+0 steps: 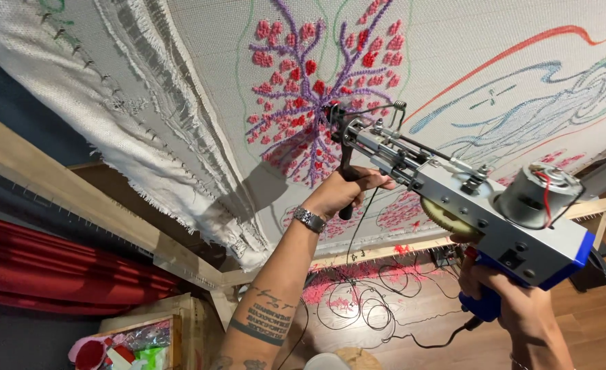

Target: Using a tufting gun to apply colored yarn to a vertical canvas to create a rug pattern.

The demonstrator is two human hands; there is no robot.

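The stretched backing cloth (453,41) filled the upper half of the frame, one sheet pulled taut over one wooden frame (56,185) whose rail ran from the left edge down toward the middle; I judged it was held tight so the needle could punch through without the weave giving. On it, upper centre, sat one tufted branching motif (316,89) in purple with red and pink clusters, and to the right I counted one red outline curve (522,46) still unfilled.

One tufting gun (467,199) ran from centre to lower right, its nose pressed against the lower part of the motif, its grey motor (546,194) uppermost. I had two hands on it (it looked front-heavy). My left hand (347,192), centre frame, was curled shut around the black front handle, steadying the nose against the cloth. My right hand (505,301), lower right, was wrapped closed on the blue rear grip, where I judged the trigger sat.

One wristwatch (310,220) was on the left wrist. Loose cord and yarn (357,305) lay in loops on the wooden floor (590,329), bottom centre, too tangled to count.
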